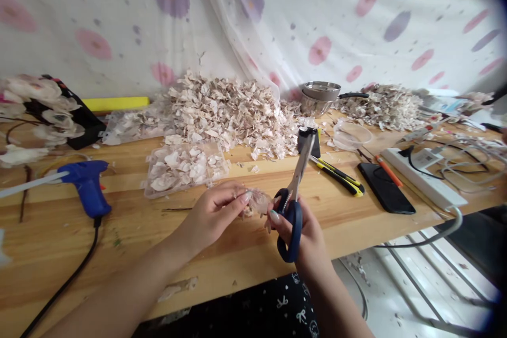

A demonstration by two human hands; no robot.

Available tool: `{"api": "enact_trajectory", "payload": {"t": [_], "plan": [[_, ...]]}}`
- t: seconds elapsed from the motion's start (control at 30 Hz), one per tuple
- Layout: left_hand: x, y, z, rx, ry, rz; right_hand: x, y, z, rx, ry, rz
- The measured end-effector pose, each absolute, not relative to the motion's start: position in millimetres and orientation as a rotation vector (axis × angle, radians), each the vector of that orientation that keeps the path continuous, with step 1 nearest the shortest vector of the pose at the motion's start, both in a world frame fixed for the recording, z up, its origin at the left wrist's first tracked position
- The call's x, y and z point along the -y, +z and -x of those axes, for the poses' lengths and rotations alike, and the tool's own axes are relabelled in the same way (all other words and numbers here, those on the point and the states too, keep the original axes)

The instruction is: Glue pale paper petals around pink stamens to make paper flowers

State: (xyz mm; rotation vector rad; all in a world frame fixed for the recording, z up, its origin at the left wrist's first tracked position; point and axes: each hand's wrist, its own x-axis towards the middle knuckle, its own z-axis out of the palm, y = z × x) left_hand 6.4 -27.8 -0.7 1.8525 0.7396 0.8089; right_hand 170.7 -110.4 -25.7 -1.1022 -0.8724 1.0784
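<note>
Between the fingertips of my left hand [222, 208] is a pale, translucent petal piece [259, 202], with thin crumpled edges. My right hand [303, 229] is closed around dark blue-handled scissors [293, 206], their blades pointing up and away from me. The fingertips of my right hand also reach the right side of the petal piece. Just behind my left hand sits a clear divided box [186, 169] holding whitish petal-like flakes. A large heap of similar dry flakes [229, 111] rises behind it.
A blue glue gun [85, 182] lies on the left, its cord running toward me. On the right are a yellow-black utility knife [338, 175], a black phone [386, 187] and a white power strip [425, 174]. Metal bowls [319, 97] stand at the back.
</note>
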Motion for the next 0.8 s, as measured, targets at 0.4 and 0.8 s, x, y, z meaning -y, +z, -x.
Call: {"api": "enact_trajectory", "payload": {"t": [0.4, 0.8], "plan": [[33.9, 9.2, 4.8, -0.823, 1.320, -2.156, 119.1, -39.4, -180.6, 1.249, 1.201, 0.828], [31.1, 10.5, 5.7, -0.687, 1.442, -2.292, 130.3, -11.3, -183.5, 1.388, 1.532, 0.894]]}}
